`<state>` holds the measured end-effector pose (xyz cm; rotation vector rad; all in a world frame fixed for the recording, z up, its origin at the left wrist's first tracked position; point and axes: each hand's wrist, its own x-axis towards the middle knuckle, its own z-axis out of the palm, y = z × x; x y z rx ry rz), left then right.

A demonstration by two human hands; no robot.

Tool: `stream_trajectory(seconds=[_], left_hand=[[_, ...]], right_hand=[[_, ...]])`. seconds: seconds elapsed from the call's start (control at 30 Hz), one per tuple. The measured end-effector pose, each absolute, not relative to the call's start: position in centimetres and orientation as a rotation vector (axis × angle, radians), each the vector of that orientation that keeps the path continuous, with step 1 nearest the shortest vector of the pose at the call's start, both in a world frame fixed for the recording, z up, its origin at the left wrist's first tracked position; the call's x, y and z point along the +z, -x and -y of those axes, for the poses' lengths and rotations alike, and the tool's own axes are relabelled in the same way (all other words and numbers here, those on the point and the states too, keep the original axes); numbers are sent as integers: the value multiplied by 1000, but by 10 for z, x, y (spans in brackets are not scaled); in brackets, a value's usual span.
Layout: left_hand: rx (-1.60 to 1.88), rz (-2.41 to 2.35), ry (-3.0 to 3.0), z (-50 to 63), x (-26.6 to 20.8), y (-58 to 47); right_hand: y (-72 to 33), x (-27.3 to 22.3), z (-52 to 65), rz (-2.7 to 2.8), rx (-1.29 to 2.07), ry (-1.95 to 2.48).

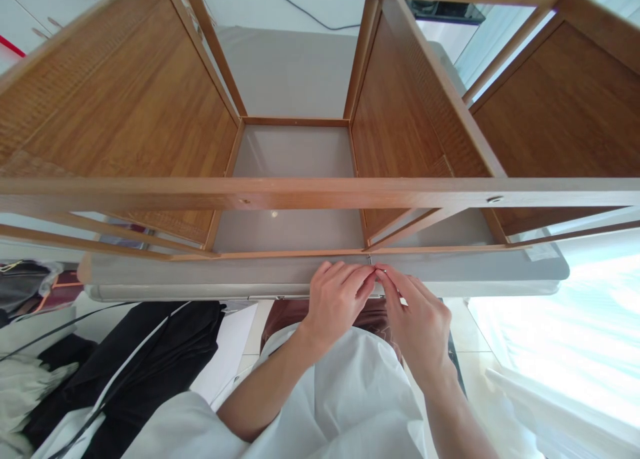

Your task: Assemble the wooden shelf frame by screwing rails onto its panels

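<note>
My left hand (334, 298) and my right hand (419, 320) meet at the front edge of the grey table (190, 270), fingertips pinched together. Both are closed around something tiny, with only a small glint showing at the right fingertips; its kind is too small to make out. Just beyond them stands a brown wooden frame (300, 194) with upright panels, its lower rail close to my fingertips. The frame's middle panel (400, 99) rises a little to the right of my hands. A metal fitting (495, 199) shows in the near upper rail.
Black cloth (165, 352) and cables lie at the lower left, beside a dark bag (25, 289). A bright sheer curtain (575, 326) hangs at the right. The frame's left panel (125, 99) and right panel (565, 106) stand on either side.
</note>
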<state>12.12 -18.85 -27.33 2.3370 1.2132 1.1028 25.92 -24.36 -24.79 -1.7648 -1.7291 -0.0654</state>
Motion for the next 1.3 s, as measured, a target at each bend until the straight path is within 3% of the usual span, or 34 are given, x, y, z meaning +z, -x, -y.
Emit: stream_trajectory(seconds=[1.3], left_hand=[[1199,-1090,-2290,176,-263,-98]], right_hand=[[-257,-238,236,1810,-189,1745]])
